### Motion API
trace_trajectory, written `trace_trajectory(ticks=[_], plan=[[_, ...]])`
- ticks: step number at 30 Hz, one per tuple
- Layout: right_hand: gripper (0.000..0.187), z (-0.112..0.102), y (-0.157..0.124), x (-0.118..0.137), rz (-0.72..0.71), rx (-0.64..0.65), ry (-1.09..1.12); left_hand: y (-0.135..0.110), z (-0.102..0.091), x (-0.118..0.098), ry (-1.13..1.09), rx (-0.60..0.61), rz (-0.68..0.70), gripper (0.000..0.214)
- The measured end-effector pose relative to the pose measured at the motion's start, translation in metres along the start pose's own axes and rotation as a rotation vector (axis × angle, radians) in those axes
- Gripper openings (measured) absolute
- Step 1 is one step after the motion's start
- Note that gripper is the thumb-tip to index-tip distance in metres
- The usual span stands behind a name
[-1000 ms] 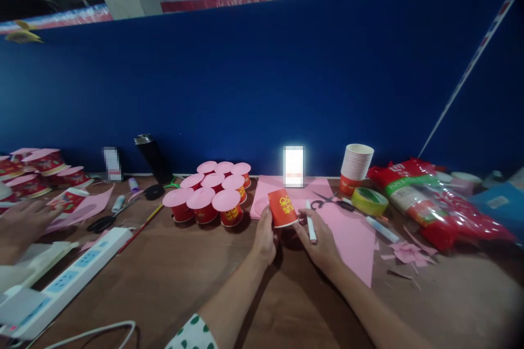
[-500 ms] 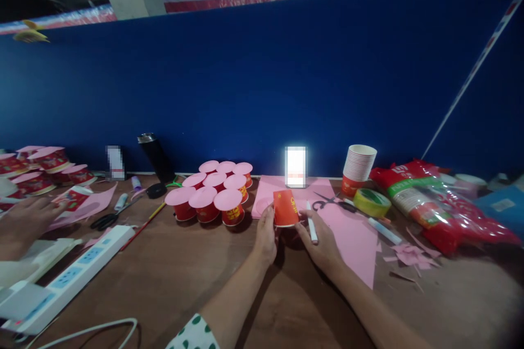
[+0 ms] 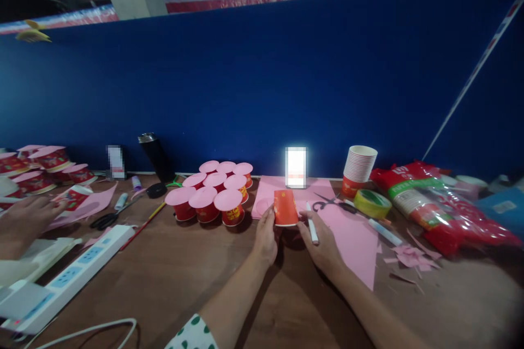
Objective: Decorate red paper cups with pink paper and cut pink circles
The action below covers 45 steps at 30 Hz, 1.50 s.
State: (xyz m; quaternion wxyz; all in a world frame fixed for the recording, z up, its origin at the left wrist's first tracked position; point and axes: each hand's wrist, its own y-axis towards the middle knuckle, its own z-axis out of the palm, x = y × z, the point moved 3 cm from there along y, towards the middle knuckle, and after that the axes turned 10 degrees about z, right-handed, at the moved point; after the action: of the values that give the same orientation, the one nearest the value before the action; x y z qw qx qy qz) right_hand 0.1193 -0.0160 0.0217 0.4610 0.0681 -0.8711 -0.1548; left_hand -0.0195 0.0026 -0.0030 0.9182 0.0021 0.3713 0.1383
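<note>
A red-orange paper cup (image 3: pixel 285 208) with gold print is held upside down, its white rim low, just above the brown table. My left hand (image 3: pixel 267 237) is closed around the cup's left side. At the lower right of the cup, the fingertips of my right hand (image 3: pixel 321 242) touch it. A slim white marker-like stick (image 3: pixel 312 224) is also tucked in my right hand, slanting across the fingers. Behind the cup lie pink paper sheets (image 3: pixel 354 245), with open scissors (image 3: pixel 331 204) on them.
To the left stand several red cups topped with pink paper discs (image 3: pixel 203 197). A cup stack (image 3: pixel 359 169), yellow tape roll (image 3: pixel 371 203) and red plastic package (image 3: pixel 429 196) are at right. Another person's hand (image 3: pixel 28 223) is far left, near a power strip (image 3: pixel 77 267).
The cup has turned slightly in my hands, so its gold lettering faces less toward me. Both hands stay in nearly the same place.
</note>
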Motion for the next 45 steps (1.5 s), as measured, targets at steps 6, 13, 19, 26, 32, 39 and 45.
trace_trajectory(ticks=[6,13,19,26,32,39,45], plan=[[0.025,0.0000,0.0003,0.0011,0.020,0.011,-0.007,-0.0004,0.0002,-0.0004,-0.015,-0.043,-0.002,0.035],[0.025,-0.0004,0.0000,0.0013,0.007,0.019,-0.003,-0.0011,0.0041,-0.0024,-0.013,0.000,0.004,0.036],[0.023,-0.0009,-0.0006,0.0024,-0.027,0.008,-0.014,-0.0017,0.0010,-0.0004,-0.018,-0.015,-0.013,0.034],[0.023,0.0013,-0.0004,-0.0002,-0.025,0.023,0.001,-0.0002,0.0007,0.0033,-0.090,-0.050,-0.062,0.027],[0.023,0.0004,-0.0007,0.0015,-0.017,0.024,-0.002,-0.0006,0.0015,0.0016,-0.068,-0.063,-0.047,0.030],[0.024,0.0003,-0.0013,0.0035,-0.020,0.014,-0.021,-0.0016,0.0039,-0.0014,-0.051,-0.013,-0.029,0.035],[0.022,0.0016,-0.0021,0.0034,-0.047,0.037,-0.028,0.0006,-0.0002,0.0036,-0.025,-0.010,-0.033,0.039]])
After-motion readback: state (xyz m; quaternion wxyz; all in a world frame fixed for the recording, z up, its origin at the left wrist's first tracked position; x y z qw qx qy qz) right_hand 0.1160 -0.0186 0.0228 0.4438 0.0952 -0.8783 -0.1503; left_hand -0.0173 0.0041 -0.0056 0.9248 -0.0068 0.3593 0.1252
